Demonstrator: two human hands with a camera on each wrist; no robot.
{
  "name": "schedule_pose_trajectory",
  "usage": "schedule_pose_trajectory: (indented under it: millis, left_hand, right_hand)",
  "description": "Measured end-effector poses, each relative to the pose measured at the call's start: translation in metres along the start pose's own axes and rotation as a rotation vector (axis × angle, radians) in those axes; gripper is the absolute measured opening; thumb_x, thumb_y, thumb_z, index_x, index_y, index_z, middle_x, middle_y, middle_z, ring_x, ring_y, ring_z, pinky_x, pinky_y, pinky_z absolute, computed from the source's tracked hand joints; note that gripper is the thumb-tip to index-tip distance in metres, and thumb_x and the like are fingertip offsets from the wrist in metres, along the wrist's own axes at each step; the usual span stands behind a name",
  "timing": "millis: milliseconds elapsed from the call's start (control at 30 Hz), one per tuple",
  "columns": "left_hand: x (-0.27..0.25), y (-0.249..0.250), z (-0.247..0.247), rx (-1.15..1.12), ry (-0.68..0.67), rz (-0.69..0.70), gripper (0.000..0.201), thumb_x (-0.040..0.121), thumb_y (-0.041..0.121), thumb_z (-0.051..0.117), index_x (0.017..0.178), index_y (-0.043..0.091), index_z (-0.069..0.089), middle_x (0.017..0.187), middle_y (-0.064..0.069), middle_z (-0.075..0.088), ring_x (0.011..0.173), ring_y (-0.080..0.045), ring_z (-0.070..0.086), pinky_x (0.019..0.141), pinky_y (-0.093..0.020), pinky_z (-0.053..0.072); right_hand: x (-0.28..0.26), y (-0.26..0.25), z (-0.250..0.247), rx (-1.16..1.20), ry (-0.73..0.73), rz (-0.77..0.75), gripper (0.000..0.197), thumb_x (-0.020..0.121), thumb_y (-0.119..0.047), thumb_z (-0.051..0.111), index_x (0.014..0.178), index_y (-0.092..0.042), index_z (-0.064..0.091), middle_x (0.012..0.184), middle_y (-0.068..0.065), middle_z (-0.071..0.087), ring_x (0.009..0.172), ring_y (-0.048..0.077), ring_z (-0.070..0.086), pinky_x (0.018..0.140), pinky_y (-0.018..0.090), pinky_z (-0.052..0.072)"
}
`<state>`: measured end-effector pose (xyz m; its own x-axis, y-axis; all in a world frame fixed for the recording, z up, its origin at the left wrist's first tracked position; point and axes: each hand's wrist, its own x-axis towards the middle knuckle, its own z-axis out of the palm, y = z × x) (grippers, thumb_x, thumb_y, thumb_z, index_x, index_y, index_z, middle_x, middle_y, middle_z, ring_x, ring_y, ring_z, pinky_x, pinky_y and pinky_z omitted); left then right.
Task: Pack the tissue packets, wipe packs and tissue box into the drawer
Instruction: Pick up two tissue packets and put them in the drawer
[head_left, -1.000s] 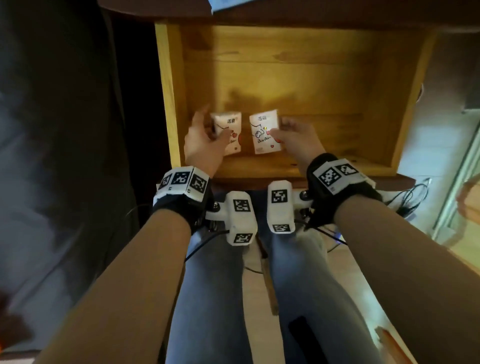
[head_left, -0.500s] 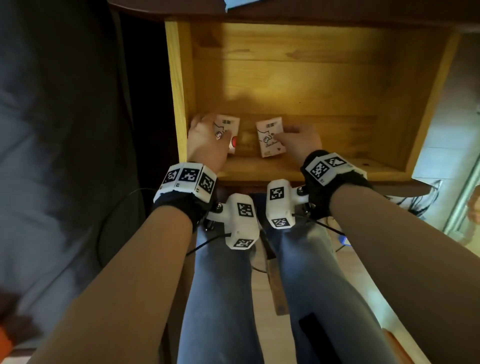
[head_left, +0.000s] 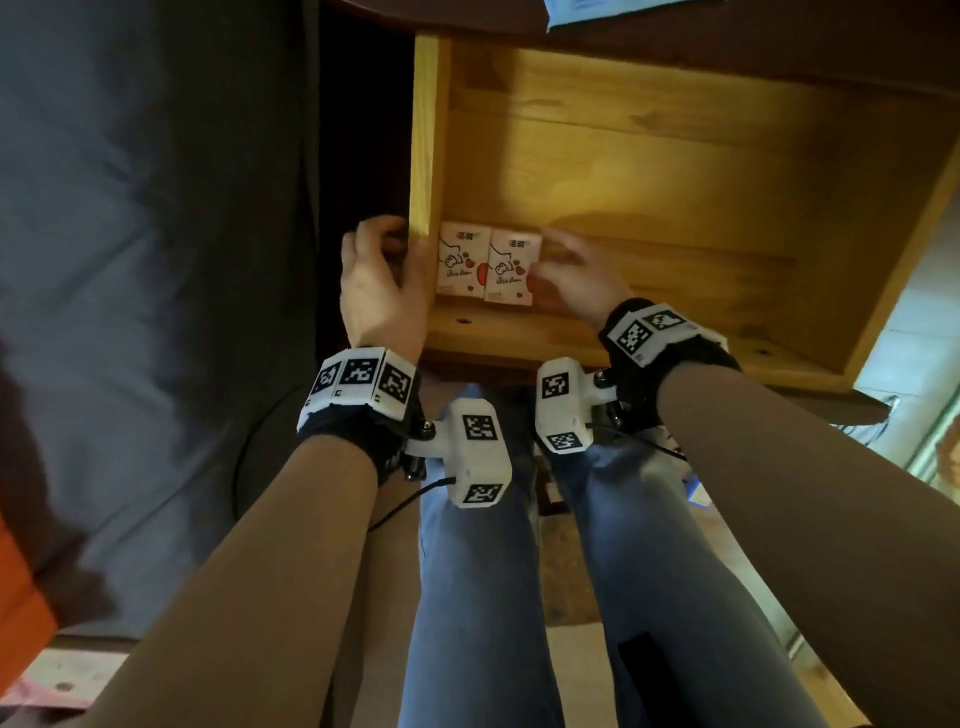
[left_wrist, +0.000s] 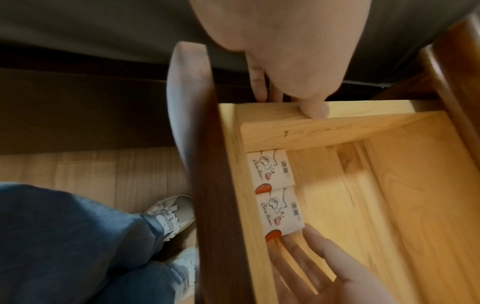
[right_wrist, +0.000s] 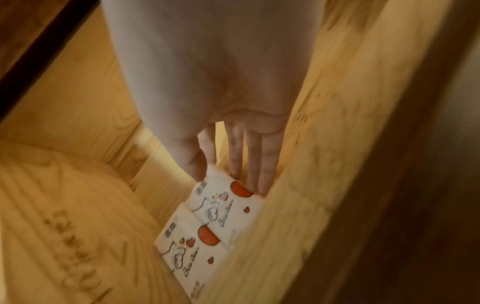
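Note:
Two white tissue packets with a cartoon and red hearts lie flat, side by side, in the near left corner of the open wooden drawer (head_left: 423, 130). The left packet (head_left: 460, 265) (left_wrist: 272, 170) (right_wrist: 187, 242) sits against the left wall. The right packet (head_left: 511, 267) (left_wrist: 280, 214) (right_wrist: 226, 201) touches it. My right hand (head_left: 571, 270) (right_wrist: 228, 168) is inside the drawer, its straight fingers (left_wrist: 324, 267) pressing the right packet's outer edge. My left hand (head_left: 384, 275) (left_wrist: 285, 98) is outside the left wall, holding nothing, thumb on the rim, fingers loosely curled.
The drawer's wooden floor (head_left: 727, 234) stretches right and back from the packets. A dark tabletop overhangs the drawer's far end, with a blue item (head_left: 597, 10) on it. Dark grey fabric (head_left: 156, 260) fills the left. My jeans-clad legs (head_left: 478, 571) are under the drawer front.
Both packets went down into the near left corner. My left hand let go of its packet and moved out over the left wall. My right hand slid its packet left against the other.

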<state>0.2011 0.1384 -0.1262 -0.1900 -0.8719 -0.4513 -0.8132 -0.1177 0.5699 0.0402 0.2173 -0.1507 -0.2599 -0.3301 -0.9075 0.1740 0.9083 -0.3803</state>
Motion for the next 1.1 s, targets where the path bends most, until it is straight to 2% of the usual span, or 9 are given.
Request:
schedule_pose_trajectory:
  millis: [67, 167, 367, 567, 667, 767, 900, 967, 1100]
  left_hand:
    - [0.000, -0.006, 0.003, -0.013, -0.031, -0.026, 0.032, 0.092, 0.029, 0.052, 0.117, 0.009, 0.053, 0.117, -0.013, 0.056, 0.093, -0.011, 0.052, 0.079, -0.025, 0.045]
    - [0.001, -0.009, 0.003, -0.033, -0.038, -0.026, 0.032, 0.092, 0.032, 0.051, 0.117, 0.011, 0.054, 0.117, -0.012, 0.057, 0.095, -0.012, 0.053, 0.080, -0.024, 0.042]
    - [0.003, -0.016, 0.004, -0.070, -0.061, -0.027, 0.034, 0.092, 0.035, 0.052, 0.117, 0.012, 0.054, 0.115, -0.010, 0.059, 0.094, -0.009, 0.052, 0.071, -0.007, 0.037]
    - [0.001, -0.017, 0.006, -0.082, -0.045, -0.024, 0.034, 0.092, 0.035, 0.053, 0.116, 0.010, 0.055, 0.114, -0.012, 0.060, 0.093, -0.009, 0.053, 0.071, -0.005, 0.035]
    - [0.000, -0.017, 0.005, -0.084, -0.052, -0.020, 0.035, 0.092, 0.034, 0.052, 0.116, 0.010, 0.055, 0.115, -0.013, 0.059, 0.094, -0.010, 0.053, 0.072, -0.010, 0.037]
    - [-0.001, -0.017, 0.005, -0.086, -0.052, -0.042, 0.034, 0.092, 0.035, 0.052, 0.116, 0.011, 0.055, 0.115, -0.012, 0.059, 0.096, -0.010, 0.052, 0.077, -0.019, 0.040]
    - [-0.001, -0.013, 0.004, -0.084, -0.061, -0.062, 0.034, 0.092, 0.034, 0.051, 0.117, 0.012, 0.054, 0.117, -0.010, 0.059, 0.099, -0.015, 0.055, 0.082, -0.027, 0.043]
    - [-0.002, -0.007, 0.002, -0.076, -0.054, -0.060, 0.033, 0.092, 0.032, 0.051, 0.118, 0.012, 0.054, 0.117, -0.011, 0.058, 0.100, -0.019, 0.058, 0.084, -0.029, 0.047]
    - [-0.003, 0.013, -0.008, -0.087, 0.013, -0.023, 0.027, 0.090, 0.021, 0.052, 0.116, 0.013, 0.054, 0.106, -0.011, 0.062, 0.086, -0.019, 0.060, 0.077, -0.032, 0.052]
  right_hand:
    - [0.005, 0.000, 0.004, -0.090, -0.014, -0.041, 0.055, 0.088, -0.013, 0.056, 0.139, -0.021, 0.037, 0.138, 0.009, 0.050, 0.109, 0.021, 0.060, 0.090, 0.035, 0.055]
    - [0.012, -0.002, 0.003, -0.227, 0.031, -0.100, 0.047, 0.089, -0.015, 0.055, 0.134, -0.020, 0.044, 0.134, 0.009, 0.049, 0.098, 0.019, 0.061, 0.070, 0.022, 0.053]
    - [0.019, -0.013, 0.015, -0.509, -0.044, -0.407, 0.049, 0.090, 0.002, 0.042, 0.136, -0.014, 0.043, 0.148, 0.010, 0.038, 0.128, 0.022, 0.042, 0.105, 0.033, 0.039]
    - [0.024, -0.013, 0.028, -0.673, -0.238, -0.262, 0.058, 0.091, 0.003, 0.037, 0.145, -0.013, 0.026, 0.157, 0.009, 0.020, 0.144, 0.025, 0.020, 0.118, 0.042, 0.024]
    - [0.024, -0.010, 0.027, -0.630, -0.261, -0.250, 0.060, 0.091, 0.002, 0.037, 0.146, -0.017, 0.023, 0.158, 0.007, 0.016, 0.128, 0.015, 0.038, 0.100, 0.025, 0.044]
    - [0.017, -0.006, 0.022, -0.511, -0.187, -0.263, 0.060, 0.091, 0.003, 0.037, 0.145, -0.020, 0.026, 0.155, 0.009, 0.027, 0.069, -0.007, 0.036, 0.054, 0.008, 0.036]
    - [0.002, 0.001, 0.007, -0.374, 0.035, -0.166, 0.051, 0.093, -0.003, 0.038, 0.141, -0.019, 0.034, 0.146, 0.013, 0.040, 0.067, 0.007, 0.054, 0.039, 0.007, 0.039]
    - [-0.003, 0.005, -0.003, -0.305, 0.068, -0.096, 0.052, 0.091, 0.000, 0.040, 0.139, -0.018, 0.039, 0.144, 0.011, 0.043, 0.074, 0.008, 0.056, 0.042, 0.007, 0.039]
    - [-0.022, 0.002, -0.021, -0.205, 0.134, -0.097, 0.032, 0.092, -0.008, 0.047, 0.121, -0.014, 0.057, 0.123, 0.007, 0.062, 0.097, 0.017, 0.063, 0.074, 0.022, 0.052]
